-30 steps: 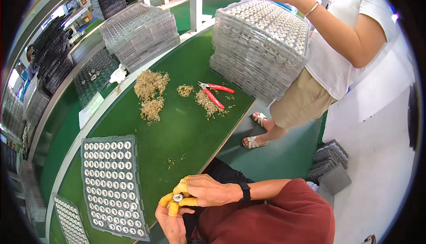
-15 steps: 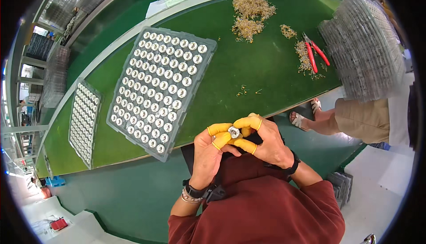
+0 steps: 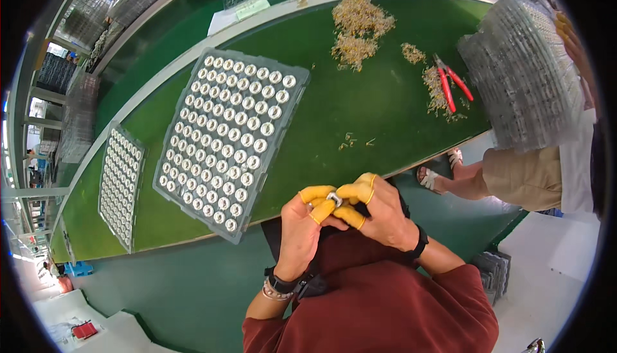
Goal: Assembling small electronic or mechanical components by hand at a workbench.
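Note:
My left hand (image 3: 299,232) and my right hand (image 3: 387,217) meet in front of my body, just off the table's near edge. Yellow finger cots cover several fingertips on both. Pinched between those fingertips is a small round silver-and-white part (image 3: 333,199), mostly covered by the fingers. Beyond the hands, a clear plastic tray (image 3: 276,141) lies on the green table (image 3: 347,105), filled with rows of similar round white parts. A few loose bent wire pieces (image 3: 348,141) lie on the table beyond my right hand.
Farther off are a heap of small wire pieces (image 3: 360,22), a smaller pile (image 3: 412,53), and red-handled cutters (image 3: 446,86) resting on more pieces. Stacked clear trays (image 3: 514,73) stand at the right edge, near another person's legs (image 3: 466,176). A second filled tray (image 3: 138,176) lies at left.
The round part has turned between my fingertips: its face showed before, and now it is tilted more sideways. Both hands keep their pinch in nearly the same place. The whole view has shifted slightly.

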A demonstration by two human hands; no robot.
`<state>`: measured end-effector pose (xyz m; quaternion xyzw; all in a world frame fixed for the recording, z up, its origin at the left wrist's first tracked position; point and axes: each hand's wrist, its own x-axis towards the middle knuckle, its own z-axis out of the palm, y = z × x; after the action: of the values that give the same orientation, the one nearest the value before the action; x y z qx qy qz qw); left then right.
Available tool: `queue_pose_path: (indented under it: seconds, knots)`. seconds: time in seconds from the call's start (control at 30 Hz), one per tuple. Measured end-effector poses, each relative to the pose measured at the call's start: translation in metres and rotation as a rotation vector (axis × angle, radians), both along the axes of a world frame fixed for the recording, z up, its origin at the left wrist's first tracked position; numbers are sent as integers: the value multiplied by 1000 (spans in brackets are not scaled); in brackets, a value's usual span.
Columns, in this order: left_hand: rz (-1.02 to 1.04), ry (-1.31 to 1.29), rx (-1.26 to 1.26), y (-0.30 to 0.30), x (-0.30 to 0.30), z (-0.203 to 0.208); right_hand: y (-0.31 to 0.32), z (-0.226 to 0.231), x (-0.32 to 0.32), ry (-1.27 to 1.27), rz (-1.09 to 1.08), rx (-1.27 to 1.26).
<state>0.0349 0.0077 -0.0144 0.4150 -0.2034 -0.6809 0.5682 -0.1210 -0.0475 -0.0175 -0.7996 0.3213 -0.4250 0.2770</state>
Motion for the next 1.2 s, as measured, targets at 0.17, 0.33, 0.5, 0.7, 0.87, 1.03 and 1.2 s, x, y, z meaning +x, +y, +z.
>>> queue_pose_path:
  seconds: [0.17,0.33,0.5,0.7,0.87,1.03,1.2]
  knots:
    - [104,-98,-9,1,5,-3,-19,-3,-21,93,-148,29]
    - [128,-151,-61,-1,5,-5,-53,3,-36,313,-295,-71]
    - [143,-147,-52,-1,1,-7,-65,-2,-34,477,-252,-132]
    - [110,-132,-18,-1,5,-9,-70,-2,-26,488,-247,-174]
    - [125,-146,-32,-1,3,-8,-78,4,-9,464,-170,-243]
    - [135,-146,-39,0,2,-9,-83,1,0,569,-137,-236]
    - [127,-136,-36,2,4,-10,-88,-2,-3,585,-151,-181]
